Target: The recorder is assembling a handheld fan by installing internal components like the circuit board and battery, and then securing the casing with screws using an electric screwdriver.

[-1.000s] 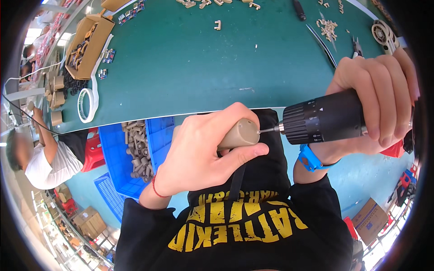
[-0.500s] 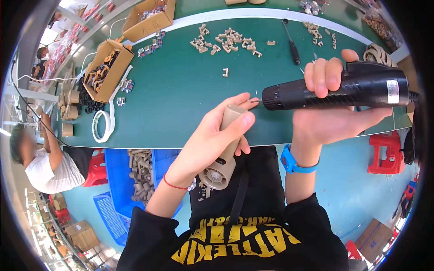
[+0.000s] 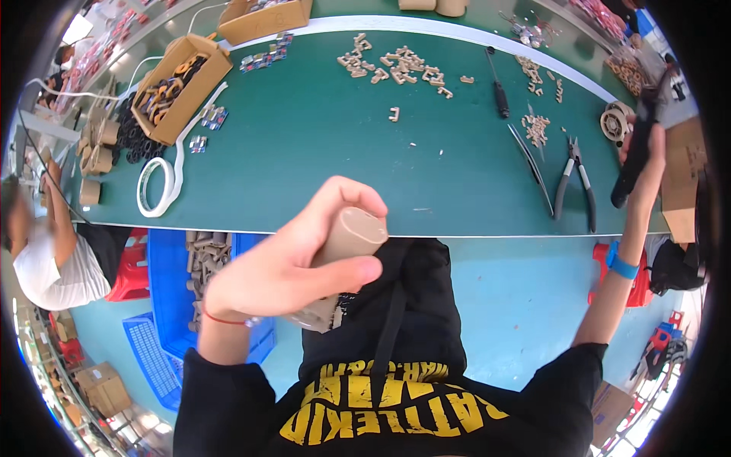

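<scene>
My left hand (image 3: 278,270) is wrapped around a beige tube-shaped plastic housing (image 3: 355,234) in front of the table's near edge. The rounded end of the housing faces up between thumb and fingers; its lower part is partly hidden by the hand. Far out at the right, my right hand (image 3: 651,156) grips a black electric screwdriver (image 3: 633,164), seen steeply foreshortened beside the table's right end. Side cutters (image 3: 575,183) with dark handles and a pair of tweezers (image 3: 533,167) lie on the green table to the left of that hand.
Small beige clips (image 3: 403,65) are scattered at the back, near a black-handled screwdriver (image 3: 499,95). On the left are a cardboard box (image 3: 164,122) of parts, a roll of white tape (image 3: 145,194) and a blue crate (image 3: 171,305). A co-worker (image 3: 65,259) sits far left.
My right hand has carried the electric screwdriver away from the housing, out to the right. My left hand has moved left and slightly down, tilting the housing. The view has shifted, revealing the cutters and tweezers.
</scene>
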The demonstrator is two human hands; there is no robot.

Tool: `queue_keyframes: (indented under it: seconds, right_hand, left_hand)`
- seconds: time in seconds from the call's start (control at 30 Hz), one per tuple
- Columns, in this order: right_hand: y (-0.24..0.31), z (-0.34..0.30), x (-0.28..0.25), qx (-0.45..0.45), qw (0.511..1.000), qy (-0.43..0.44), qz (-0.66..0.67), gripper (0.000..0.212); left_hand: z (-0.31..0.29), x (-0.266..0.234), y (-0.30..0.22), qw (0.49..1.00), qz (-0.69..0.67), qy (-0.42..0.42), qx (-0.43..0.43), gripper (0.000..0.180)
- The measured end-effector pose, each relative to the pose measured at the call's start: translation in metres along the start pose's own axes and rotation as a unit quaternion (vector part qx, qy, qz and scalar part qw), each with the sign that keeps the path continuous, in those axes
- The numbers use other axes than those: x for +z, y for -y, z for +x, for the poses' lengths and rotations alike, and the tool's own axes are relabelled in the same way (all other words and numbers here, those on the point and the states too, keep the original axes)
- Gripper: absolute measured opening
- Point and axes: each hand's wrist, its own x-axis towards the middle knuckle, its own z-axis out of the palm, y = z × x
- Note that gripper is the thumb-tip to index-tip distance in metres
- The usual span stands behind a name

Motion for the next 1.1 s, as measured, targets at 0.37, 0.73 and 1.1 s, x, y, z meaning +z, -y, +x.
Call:
queue_keyframes:
  seconds: [0.37,0.73,1.1]
  right_hand:
    - [0.022,-0.051,0.075,-0.243,0.942,0.065,-0.223,0.035]
    - [0.062,-0.158,0.185,-0.212,0.908,0.319,-0.170,0.039]
    - [0.084,-0.152,0.196,-0.241,0.865,0.379,-0.223,0.036]
  left_hand:
    - [0.089,-0.053,-0.032,0.924,0.307,0.214,-0.080,0.035]
    - [0.101,-0.044,-0.030,0.876,0.322,0.335,-0.129,0.041]
    - [0.014,-0.093,-0.016,0.680,0.696,0.033,0.229,0.039]
